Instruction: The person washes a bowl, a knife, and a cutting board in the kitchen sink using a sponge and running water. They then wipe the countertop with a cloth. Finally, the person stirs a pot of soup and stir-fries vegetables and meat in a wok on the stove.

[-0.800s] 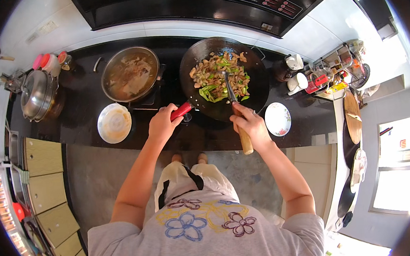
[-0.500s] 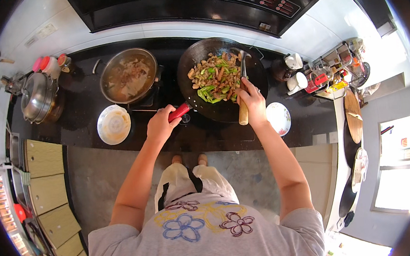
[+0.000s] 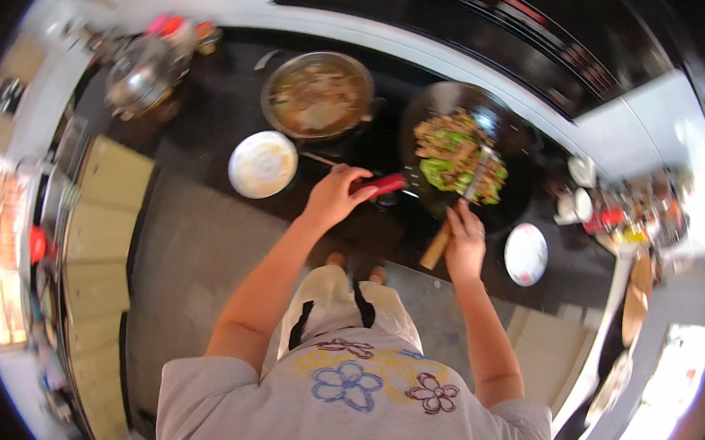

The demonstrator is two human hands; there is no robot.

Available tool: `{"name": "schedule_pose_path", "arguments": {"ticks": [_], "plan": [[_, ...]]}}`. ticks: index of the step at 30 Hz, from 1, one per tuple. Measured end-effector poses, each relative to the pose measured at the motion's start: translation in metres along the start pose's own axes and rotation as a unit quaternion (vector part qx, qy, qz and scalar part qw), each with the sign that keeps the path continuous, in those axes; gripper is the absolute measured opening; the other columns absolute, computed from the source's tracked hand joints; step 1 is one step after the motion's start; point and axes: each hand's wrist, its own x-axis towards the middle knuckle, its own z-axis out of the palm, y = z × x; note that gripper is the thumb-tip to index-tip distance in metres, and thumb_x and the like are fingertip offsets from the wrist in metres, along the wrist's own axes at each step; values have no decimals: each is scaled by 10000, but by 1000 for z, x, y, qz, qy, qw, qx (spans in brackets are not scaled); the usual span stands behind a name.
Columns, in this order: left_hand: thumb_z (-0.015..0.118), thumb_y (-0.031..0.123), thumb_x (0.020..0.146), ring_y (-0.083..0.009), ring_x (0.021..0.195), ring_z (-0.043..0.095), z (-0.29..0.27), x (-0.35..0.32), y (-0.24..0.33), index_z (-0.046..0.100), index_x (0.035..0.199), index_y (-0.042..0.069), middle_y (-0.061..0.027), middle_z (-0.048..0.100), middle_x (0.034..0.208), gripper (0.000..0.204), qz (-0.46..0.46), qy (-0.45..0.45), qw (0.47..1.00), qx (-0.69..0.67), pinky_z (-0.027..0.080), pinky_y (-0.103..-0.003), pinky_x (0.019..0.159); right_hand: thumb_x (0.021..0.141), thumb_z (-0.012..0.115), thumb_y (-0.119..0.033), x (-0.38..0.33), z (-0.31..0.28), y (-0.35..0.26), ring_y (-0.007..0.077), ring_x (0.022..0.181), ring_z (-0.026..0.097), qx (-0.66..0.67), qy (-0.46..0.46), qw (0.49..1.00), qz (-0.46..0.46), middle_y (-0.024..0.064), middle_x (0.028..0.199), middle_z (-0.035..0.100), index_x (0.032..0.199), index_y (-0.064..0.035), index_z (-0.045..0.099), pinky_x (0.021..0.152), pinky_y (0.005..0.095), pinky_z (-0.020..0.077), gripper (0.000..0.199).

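The dark wok (image 3: pixel 521 196) sits on the stove, with stir-fried meat pieces and green vegetable slices (image 3: pixel 448 149) in it. My left hand (image 3: pixel 336 195) is closed round the end of its red handle (image 3: pixel 386 186). In my right hand (image 3: pixel 465 243) is a wok spatula (image 3: pixel 436 248), gripped low on its metal neck. Its wooden butt sticks out toward me, and the metal end rests among the food at the wok's near right side. The picture is slightly blurred, so the spatula's blade is hard to make out.
Left of the wok stands a steel pan of brownish soup (image 3: pixel 319 100). A stained white plate (image 3: pixel 263 165) lies before it, another white plate (image 3: pixel 527 254) right of the wok. A steamer pot (image 3: pixel 142 79) stands far left. The range hood (image 3: pixel 536 35) overhangs the back; a seasoning rack (image 3: pixel 638 212) is at right.
The whole view has turned, shifting the stove rightward. The spatula has gone from the wok's far right to its near right side, its handle now slanting left. My left hand stays at the wok handle.
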Motion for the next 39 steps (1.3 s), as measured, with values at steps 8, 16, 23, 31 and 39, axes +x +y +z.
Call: {"name": "schedule_pose_path", "arguments": {"ticks": [8, 16, 23, 31, 39], "plan": [[624, 147, 917, -321, 813, 605, -47, -80, -178, 505, 1313, 118, -178, 600, 973, 414, -163, 453, 844, 237, 525, -403, 736, 755, 536, 67, 27, -18, -69, 337, 1101, 581, 96, 46, 994, -37, 134, 1151, 652, 1087, -39, 683, 961, 444, 437, 378], [492, 15, 947, -312, 940, 669, -90, -58, -245, 261, 1473, 158, -168, 565, 1223, 593, -430, 209, 783, -397, 621, -450, 649, 950, 566, -32, 25, 151, -225, 263, 924, 682, 594, -267, 699, 296, 174, 1243, 544, 1486, -89, 270, 797, 380, 598, 615], [483, -61, 900, -311, 941, 686, -158, -97, -268, 328, 1431, 152, -142, 570, 1243, 593, -355, 150, 747, -542, 628, -441, 717, 951, 494, -99, 87, 278, -321, 346, 1129, 597, 598, -235, 609, 465, 168, 1377, 438, 1466, -184, 198, 845, 481, 575, 600], [583, -1, 898, -293, 1023, 648, -365, -222, -318, 178, 1447, 108, -182, 524, 1259, 690, -385, 201, 741, -513, 617, -425, 812, 889, 473, -90, 139, 321, -526, 319, 1151, 599, 603, -399, 605, 333, 143, 1393, 451, 1461, -170, 258, 773, 440, 607, 616], [523, 97, 959, -316, 1099, 625, -540, -340, -402, 152, 1469, 75, -209, 498, 1321, 630, -364, 427, 610, -559, 570, -444, 917, 931, 423, -131, 202, 471, -782, 294, 1003, 668, 582, -614, 516, 133, 154, 1292, 540, 1457, -82, 296, 669, 387, 629, 543]]}}
